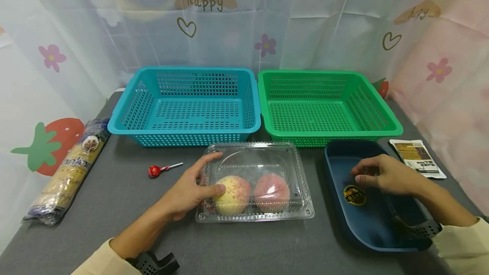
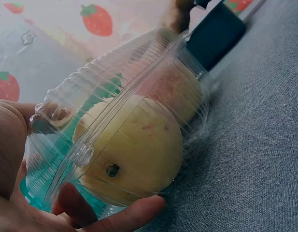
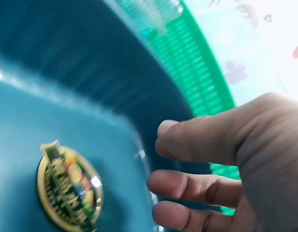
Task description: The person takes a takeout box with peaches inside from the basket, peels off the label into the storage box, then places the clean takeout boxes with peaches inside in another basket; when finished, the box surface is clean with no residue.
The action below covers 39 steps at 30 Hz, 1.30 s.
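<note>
A clear plastic clamshell box (image 1: 254,217) lies lidded at the middle of the table. Inside sit two peaches, a yellowish peach (image 1: 232,196) and a pink peach (image 1: 272,193). My left hand (image 1: 187,192) grips the box's left side; the left wrist view shows fingers and thumb around its clear wall. Over the dark blue tray (image 1: 345,224) hovers my right hand (image 1: 387,175), fingers loosely bent, with nothing between them. Below and left of its fingertips, a round black-and-gold fruit sticker (image 3: 69,188) is in the tray, apart from the hand.
Behind stand a blue basket (image 1: 198,131) and a green basket (image 1: 332,133). A red lollipop (image 1: 154,171) lies left of the box. A long yellow packet (image 1: 72,173) rests along the left edge, and a white-and-brown sachet (image 1: 418,158) lies right of the tray.
</note>
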### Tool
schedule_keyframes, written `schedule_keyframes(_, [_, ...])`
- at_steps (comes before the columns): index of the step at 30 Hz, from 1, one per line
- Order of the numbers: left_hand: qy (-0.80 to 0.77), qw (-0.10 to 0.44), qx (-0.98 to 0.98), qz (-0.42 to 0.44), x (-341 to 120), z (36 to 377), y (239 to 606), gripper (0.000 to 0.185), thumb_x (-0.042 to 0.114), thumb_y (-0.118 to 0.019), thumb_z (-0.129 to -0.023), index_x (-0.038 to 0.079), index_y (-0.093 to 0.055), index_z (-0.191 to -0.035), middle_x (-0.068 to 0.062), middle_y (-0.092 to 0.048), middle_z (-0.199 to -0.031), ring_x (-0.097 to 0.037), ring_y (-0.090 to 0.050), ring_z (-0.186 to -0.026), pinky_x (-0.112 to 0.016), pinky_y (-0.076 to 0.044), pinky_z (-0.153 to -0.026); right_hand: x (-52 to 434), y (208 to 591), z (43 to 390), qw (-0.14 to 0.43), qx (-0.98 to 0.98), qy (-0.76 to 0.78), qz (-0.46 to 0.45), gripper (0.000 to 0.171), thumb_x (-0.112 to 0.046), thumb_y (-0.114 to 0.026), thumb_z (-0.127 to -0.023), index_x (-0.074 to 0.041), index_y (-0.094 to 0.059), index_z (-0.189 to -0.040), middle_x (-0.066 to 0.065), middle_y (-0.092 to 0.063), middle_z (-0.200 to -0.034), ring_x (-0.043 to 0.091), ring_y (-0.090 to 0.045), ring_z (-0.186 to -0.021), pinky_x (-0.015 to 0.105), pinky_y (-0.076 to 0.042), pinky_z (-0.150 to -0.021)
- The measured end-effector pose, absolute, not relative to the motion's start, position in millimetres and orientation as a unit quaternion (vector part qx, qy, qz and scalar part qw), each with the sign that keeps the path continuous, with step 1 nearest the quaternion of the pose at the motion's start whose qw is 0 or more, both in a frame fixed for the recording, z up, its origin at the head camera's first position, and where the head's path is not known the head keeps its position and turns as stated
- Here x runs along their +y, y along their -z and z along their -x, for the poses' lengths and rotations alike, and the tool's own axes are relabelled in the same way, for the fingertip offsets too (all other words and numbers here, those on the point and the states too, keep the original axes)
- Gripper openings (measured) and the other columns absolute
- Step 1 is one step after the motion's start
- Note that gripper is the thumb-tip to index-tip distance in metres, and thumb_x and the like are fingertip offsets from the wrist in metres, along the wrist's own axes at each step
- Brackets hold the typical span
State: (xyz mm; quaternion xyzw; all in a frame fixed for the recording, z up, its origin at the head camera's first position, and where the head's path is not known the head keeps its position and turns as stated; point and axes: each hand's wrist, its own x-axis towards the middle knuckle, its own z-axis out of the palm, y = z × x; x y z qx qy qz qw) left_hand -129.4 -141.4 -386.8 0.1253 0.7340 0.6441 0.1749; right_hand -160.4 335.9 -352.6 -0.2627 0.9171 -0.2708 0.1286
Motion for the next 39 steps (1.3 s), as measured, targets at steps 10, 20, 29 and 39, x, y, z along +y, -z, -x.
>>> schedule_keyframes(10, [-0.642, 0.168, 0.738, -0.125, -141, 130, 388, 0.075, 0.01, -0.073, -0.085, 0.019, -0.034, -0.149, -0.03, -0.037, -0.109, -0.023, -0.05, -0.07, -0.034, -0.049, -0.055, 327, 315, 154, -0.011, 0.909, 0.294, 0.295, 0.02, -0.002, -0.069, -0.087, -0.012, -0.069, -0.104, -0.009, -0.06, -0.081, 0.01, -0.054, -0.068, 0.025, -0.046, -0.055])
schedule_keyframes(20, [-0.642, 0.168, 0.738, -0.124, -141, 130, 388, 0.075, 0.01, -0.073, -0.085, 0.019, -0.034, -0.149, -0.032, -0.036, -0.115, -0.027, -0.053, -0.075, -0.038, -0.051, -0.058, 329, 284, 162, -0.089, 0.923, 0.298, 0.227, 0.035, -0.003, -0.071, -0.087, -0.007, -0.065, -0.121, 0.001, -0.055, -0.091, 0.01, -0.055, -0.071, 0.021, -0.042, -0.054])
schedule_keyframes(29, [-0.646, 0.169, 0.735, -0.121, -141, 129, 388, 0.075, 0.01, -0.073, -0.085, 0.019, -0.035, -0.148, -0.031, -0.035, -0.118, -0.029, -0.054, -0.08, -0.039, -0.052, -0.06, 338, 277, 172, -0.105, 0.937, 0.299, 0.145, 0.046, -0.012, -0.067, -0.091, -0.003, -0.054, -0.134, 0.012, -0.039, -0.138, 0.002, -0.045, -0.089, 0.013, -0.036, -0.07])
schedule_keyframes(39, [-0.64, 0.163, 0.741, -0.121, -141, 129, 387, 0.074, 0.011, -0.074, -0.085, 0.018, -0.036, -0.148, -0.029, -0.035, -0.118, -0.029, -0.05, -0.081, -0.038, -0.051, -0.059, 350, 284, 188, -0.109, 0.937, 0.309, 0.119, 0.051, -0.019, -0.066, -0.093, -0.004, -0.05, -0.139, 0.016, -0.037, -0.135, 0.022, -0.042, -0.105, 0.012, -0.033, -0.074])
